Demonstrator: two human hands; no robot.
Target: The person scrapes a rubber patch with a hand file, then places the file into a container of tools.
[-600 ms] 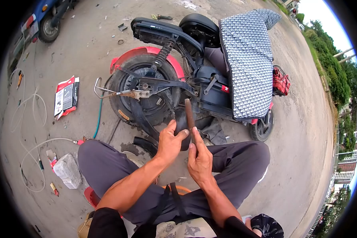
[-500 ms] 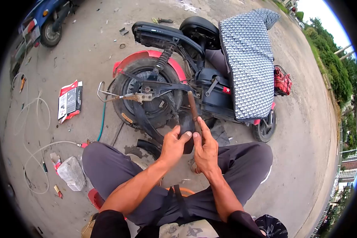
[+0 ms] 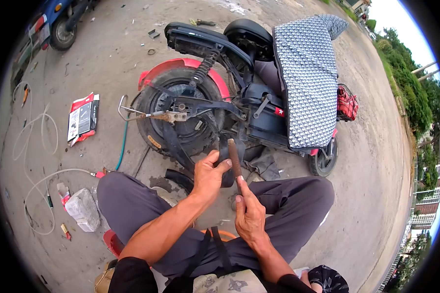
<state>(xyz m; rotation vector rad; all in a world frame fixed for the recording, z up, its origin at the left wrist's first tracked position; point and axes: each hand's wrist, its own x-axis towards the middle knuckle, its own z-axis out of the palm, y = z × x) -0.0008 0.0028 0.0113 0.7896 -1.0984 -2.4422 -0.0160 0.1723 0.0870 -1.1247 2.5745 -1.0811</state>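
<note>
My left hand (image 3: 209, 177) grips a black rubber inner tube (image 3: 226, 149), its thumb on the tube's surface. In my right hand (image 3: 250, 210) is a long, brown, rusty file-like tool (image 3: 234, 158), pointing up and away from me beside the tube. My right fingers are wrapped round its near end, with the index finger along it. The tube runs back to the rear wheel (image 3: 181, 110) of a scooter lying on its side. Part of the tube is hidden behind my left hand.
A patterned cover (image 3: 305, 83) drapes the scooter. A grey block (image 3: 83, 210), a red and black packet (image 3: 83, 118) and a clear hose (image 3: 58, 173) lie at the left. A person's foot shows at the bottom right.
My right hand has drawn the tool back toward me after pushing it forward, sliding along the tube. My left hand still holds the tube in about the same place.
</note>
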